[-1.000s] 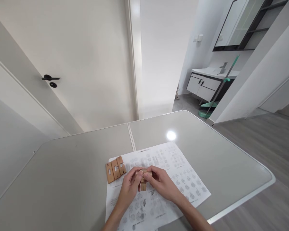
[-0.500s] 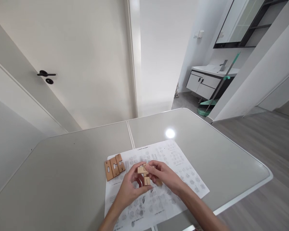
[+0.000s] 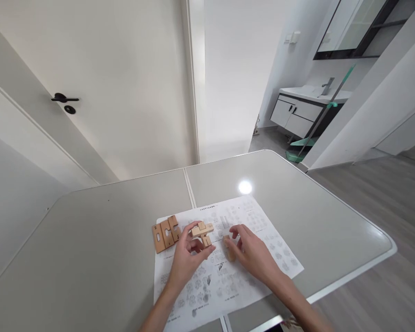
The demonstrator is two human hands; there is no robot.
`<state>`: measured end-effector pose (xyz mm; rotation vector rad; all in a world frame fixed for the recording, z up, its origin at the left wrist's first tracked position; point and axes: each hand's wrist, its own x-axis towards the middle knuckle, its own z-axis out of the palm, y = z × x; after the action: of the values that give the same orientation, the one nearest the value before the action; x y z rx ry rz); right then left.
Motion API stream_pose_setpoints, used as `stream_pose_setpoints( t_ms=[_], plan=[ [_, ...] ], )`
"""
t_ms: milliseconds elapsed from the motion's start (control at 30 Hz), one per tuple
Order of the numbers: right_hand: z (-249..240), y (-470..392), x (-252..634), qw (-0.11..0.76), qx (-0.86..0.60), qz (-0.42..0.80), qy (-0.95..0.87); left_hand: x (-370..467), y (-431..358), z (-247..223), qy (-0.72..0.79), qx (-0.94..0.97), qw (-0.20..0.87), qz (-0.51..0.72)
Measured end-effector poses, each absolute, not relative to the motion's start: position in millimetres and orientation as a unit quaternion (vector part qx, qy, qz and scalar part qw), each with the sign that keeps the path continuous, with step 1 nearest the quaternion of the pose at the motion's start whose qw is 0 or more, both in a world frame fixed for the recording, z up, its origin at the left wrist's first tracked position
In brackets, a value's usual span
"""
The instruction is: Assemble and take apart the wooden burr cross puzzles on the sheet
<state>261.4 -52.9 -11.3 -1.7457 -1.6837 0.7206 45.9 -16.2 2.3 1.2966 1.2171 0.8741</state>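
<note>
Head view: left hand (image 3: 186, 256) grips joined blocks (image 3: 202, 232) w/ fingers, table edge (image 3: 383, 230) well apart.

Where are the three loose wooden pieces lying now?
In the head view, the three loose wooden pieces lie side by side at the far-left corner of the printed sheet, just left of the left hand.

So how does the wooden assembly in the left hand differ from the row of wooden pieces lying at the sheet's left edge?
The wooden assembly is lifted off the table in the left hand; the row of wooden pieces lies flat, untouched. The assembly's pieces cross and interlock; the row's pieces sit side by side, unjoined. The assembly hangs over the printed sheet; the row straddles the sheet's edge and the table. Both are light, notched wood.
</note>
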Motion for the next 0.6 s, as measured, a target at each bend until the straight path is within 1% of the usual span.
stream_pose_setpoints(
  t_ms=[100, 167, 233, 367, 467, 533, 600],
  plan=[
    [-16.3, -51.7, 253.3, 0.276, -0.660, 0.243, -0.655, 47.8, -17.5, 3.3, 0.512, 0.551, 0.554, 0.356],
    [-15.5, -49.0, 250.6, 0.275, -0.654, 0.239, -0.663, 47.5, -17.7, 1.6, 0.513, 0.553, 0.558, 0.348],
    [-11.3, -47.0, 250.8, 0.300, -0.644, 0.259, -0.654, 46.8, -17.5, -1.3, 0.512, 0.554, 0.559, 0.342],
    [-0.1, -46.1, 256.5, 0.387, -0.602, 0.323, -0.619, 46.4, -17.1, -5.5, 0.506, 0.555, 0.560, 0.350],
    [5.1, -46.7, 258.9, 0.423, -0.566, 0.359, -0.610, 47.1, -17.3, -5.8, 0.505, 0.559, 0.555, 0.353],
    [6.4, -47.9, 256.9, 0.442, -0.557, 0.360, -0.604, 47.6, -17.7, -5.0, 0.504, 0.568, 0.546, 0.354],
    [6.4, -50.3, 251.9, 0.462, -0.565, 0.337, -0.595, 48.1, -18.4, -3.3, 0.502, 0.580, 0.535, 0.355]
  ],
)
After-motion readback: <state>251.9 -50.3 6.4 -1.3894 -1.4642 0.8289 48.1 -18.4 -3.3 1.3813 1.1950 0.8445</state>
